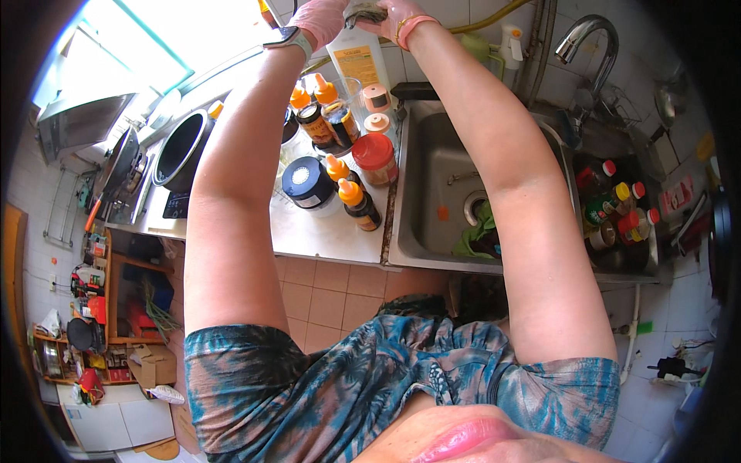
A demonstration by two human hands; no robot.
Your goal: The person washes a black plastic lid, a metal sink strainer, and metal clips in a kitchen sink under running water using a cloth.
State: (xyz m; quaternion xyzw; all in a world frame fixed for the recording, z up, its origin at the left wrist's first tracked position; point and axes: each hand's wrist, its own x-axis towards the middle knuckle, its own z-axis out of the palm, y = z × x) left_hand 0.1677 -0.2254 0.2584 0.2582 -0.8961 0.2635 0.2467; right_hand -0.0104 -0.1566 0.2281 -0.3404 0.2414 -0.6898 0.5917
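Both my arms reach up to the top edge of the picture, in thin pink gloves. My left hand (322, 20) is cut off by the top edge, so its fingers cannot be judged. My right hand (399, 17) has a wet grey cloth (366, 14) at its fingers. Between and just below the hands stands a large white plastic bottle (360, 58) with an orange label. Nearer on the counter (324, 240) are sauce bottles with orange nozzle caps (351, 194), a red-lidded jar (374, 153) and a dark-blue-lidded jar (307, 180).
Right of the jars is a steel sink (431, 173) with a green cloth (479, 231) near its drain. A curved faucet (605, 46) rises behind. Capped bottles (608, 202) fill the right basin. A black pot (182, 150) and a wok (118, 168) stand left.
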